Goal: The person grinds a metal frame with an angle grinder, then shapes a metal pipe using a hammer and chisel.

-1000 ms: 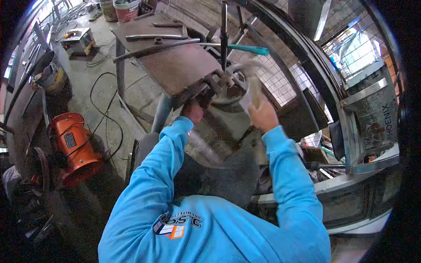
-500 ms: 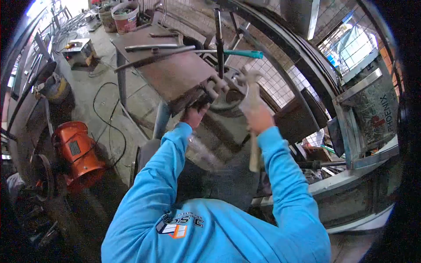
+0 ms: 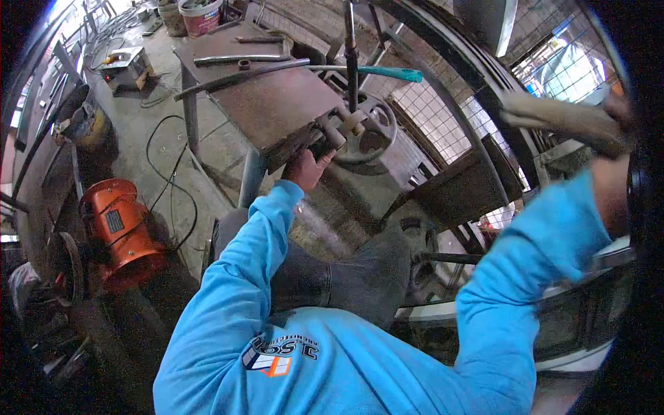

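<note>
My left hand (image 3: 306, 168) is closed around a dark metal part at the near right corner of the steel-topped bench (image 3: 277, 111). A short, thick round metal piece (image 3: 335, 135) projects just above its fingers; how the parts join is hidden. Raised at the far right, my right hand (image 3: 614, 190) is partly cut off by the view's edge and grips a wooden-handled hammer (image 3: 564, 119). Motion blurs the hammer, and its head cannot be made out clearly. A long metal bar (image 3: 242, 78) and a shorter pipe (image 3: 238, 59) lie across the bench top.
Behind the bench corner stand an upright metal rod (image 3: 351, 62) and a spoked wheel (image 3: 377, 131). An orange blower-like machine (image 3: 124, 232) sits on the floor to the left, near a black cable (image 3: 149, 149). Buckets (image 3: 200, 17) stand at the back. Metal framing (image 3: 449, 104) lines the right.
My right hand has swung up and out to the far right with the hammer, away from the bench corner. My left hand stays at the metal part.
</note>
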A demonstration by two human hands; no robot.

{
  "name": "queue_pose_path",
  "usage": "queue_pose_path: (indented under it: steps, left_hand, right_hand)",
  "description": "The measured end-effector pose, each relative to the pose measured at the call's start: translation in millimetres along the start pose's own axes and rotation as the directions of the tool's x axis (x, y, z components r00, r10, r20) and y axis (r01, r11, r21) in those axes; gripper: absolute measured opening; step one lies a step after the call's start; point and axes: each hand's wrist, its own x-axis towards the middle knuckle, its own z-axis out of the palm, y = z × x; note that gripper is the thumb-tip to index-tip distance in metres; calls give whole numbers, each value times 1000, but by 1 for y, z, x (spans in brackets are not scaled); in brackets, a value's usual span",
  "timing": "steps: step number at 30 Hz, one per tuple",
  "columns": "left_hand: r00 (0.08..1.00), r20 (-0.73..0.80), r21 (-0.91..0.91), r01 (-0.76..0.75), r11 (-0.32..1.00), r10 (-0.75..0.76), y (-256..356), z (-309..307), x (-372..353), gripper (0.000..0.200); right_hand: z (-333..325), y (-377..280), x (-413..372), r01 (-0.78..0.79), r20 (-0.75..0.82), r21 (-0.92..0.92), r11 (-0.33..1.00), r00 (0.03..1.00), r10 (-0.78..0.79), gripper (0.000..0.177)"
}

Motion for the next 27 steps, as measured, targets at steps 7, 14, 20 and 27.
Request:
queue_pose_path:
  steps: [7,14,20,27]
  left_hand:
    - [996,33,-162,-78,984,84,-41,31,59,55]
    - [998,61,-82,41,996,-36,-3,-1,-1,72]
    - [941,-249,-200,-284,938,231,-15,10,1,65]
    - [912,-179,195,-335,922,369,-72,61,24,52]
  right_hand:
    - [94,82,-179,-490,663,-432,757,397,635,31]
    - [43,21,-26,-164,259,-89,982,949,182,29]
    - [91,66,-182,-546,670,-352,760,420,612,31]
    - [50,2,-35,-442,185,309,842,897,402,47]
